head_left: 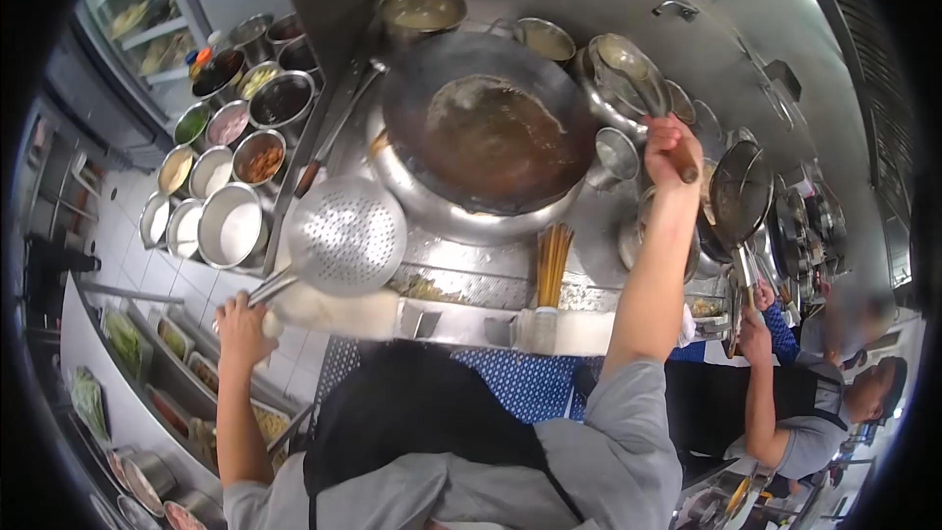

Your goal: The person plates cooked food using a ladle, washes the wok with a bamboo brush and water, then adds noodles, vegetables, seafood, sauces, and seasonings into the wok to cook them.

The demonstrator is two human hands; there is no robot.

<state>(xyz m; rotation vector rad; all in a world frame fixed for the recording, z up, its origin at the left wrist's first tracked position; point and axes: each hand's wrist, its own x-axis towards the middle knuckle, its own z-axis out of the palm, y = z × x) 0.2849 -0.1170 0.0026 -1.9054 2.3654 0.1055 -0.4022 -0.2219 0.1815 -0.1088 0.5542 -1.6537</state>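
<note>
My left hand (245, 329) is closed around the handle of a perforated metal strainer (348, 236). The strainer's round bowl is held level with the stove's front edge, left of the wok. A large dark wok (412, 132) sits on the burner ring with brownish, foamy-edged liquid (496, 132) inside. On the right, my right hand (673, 149) grips a ladle (643, 88) by its wooden-ended handle. The ladle's bowl is over or in a metal pot (592, 88) behind the wok's right side; which of the two I cannot tell.
Several metal containers of seasonings (231, 224) stand left of the stove, beside a wooden-handled utensil (343, 123). A bamboo brush (554, 270) stands at the front edge. To the right, a co-worker (760, 402) holds a pan-like strainer (741, 191). Food trays (177, 334) are lower left.
</note>
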